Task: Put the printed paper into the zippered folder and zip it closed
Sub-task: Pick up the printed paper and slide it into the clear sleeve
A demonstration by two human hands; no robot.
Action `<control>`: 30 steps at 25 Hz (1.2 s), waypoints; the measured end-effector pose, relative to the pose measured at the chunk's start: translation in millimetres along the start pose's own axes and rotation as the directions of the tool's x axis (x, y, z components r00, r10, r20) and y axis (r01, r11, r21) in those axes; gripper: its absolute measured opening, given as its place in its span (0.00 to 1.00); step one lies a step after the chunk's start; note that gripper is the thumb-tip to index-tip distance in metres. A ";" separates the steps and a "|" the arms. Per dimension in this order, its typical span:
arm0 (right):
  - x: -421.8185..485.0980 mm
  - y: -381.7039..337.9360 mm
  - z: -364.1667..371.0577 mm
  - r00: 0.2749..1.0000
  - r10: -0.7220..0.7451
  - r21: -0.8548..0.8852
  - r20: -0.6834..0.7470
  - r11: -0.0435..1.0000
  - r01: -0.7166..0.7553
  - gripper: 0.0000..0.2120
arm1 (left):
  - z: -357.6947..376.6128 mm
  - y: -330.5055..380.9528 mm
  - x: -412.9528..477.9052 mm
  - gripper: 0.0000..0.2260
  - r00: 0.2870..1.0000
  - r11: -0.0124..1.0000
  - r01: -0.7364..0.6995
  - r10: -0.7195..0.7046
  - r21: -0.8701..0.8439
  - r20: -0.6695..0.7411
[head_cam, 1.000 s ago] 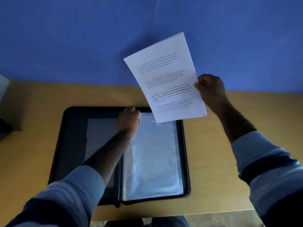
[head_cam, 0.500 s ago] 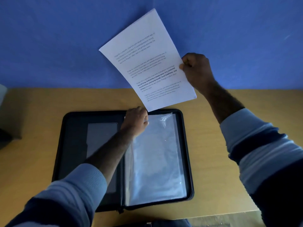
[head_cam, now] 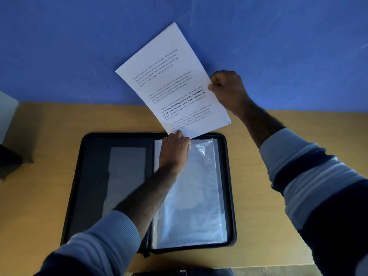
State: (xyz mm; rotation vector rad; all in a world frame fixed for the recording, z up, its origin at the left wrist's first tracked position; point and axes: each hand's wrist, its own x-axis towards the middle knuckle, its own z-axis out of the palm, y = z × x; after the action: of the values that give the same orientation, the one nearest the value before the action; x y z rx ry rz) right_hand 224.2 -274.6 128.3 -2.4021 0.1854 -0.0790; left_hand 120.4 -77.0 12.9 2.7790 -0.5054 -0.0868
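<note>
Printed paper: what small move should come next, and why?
Probably lower the printed paper, bottom edge first, into the clear sleeve. The right hand holds it above the open folder, and the left hand is at the sleeve's top.

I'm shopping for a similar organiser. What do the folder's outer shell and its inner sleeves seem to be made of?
Folder shell: dark, matte, likely fabric or faux leather; no shine on its rim. Sleeves: clear glossy plastic film, crinkled and glinting at the top corner.

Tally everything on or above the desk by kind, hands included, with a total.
White printed paper sheet: 1
Black zippered folder, lying open: 1
Clear plastic sleeve stack inside the folder: 1
Bare hands: 2, left, right
Total: 5
</note>
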 end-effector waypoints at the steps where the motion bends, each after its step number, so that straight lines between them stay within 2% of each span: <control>1: 0.4 0.2 4.2 1.000 0.000 0.004 0.014 1.000 0.000 0.03 | -1.1 -0.2 0.1 0.05 1.000 1.000 0.001 -0.001 -0.011 -0.003; 10: 2.6 2.5 49.4 0.995 0.030 0.008 0.100 0.999 -0.031 0.06 | -9.0 0.3 9.8 0.07 0.999 0.999 0.023 -0.025 -0.049 -0.034; 17: -1.7 14.1 69.2 0.993 0.093 0.020 0.067 0.995 -0.094 0.06 | -7.4 20.9 14.2 0.07 0.999 0.998 0.029 -0.028 -0.056 0.031; 23: -8.2 24.3 70.5 0.989 0.130 0.100 0.066 0.986 -0.136 0.09 | -2.7 60.6 4.7 0.06 0.999 0.998 0.034 -0.033 -0.062 0.017; 30: -10.9 24.7 70.7 0.986 0.159 0.149 0.058 0.975 -0.166 0.07 | -4.2 78.5 7.7 0.06 0.998 0.996 0.056 -0.057 -0.072 -0.014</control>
State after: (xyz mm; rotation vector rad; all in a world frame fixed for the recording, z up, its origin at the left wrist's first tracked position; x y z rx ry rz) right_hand 218.4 -244.3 59.2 -2.2245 0.3415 0.0367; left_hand 101.9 -148.1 41.6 2.7219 -0.4117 -0.0928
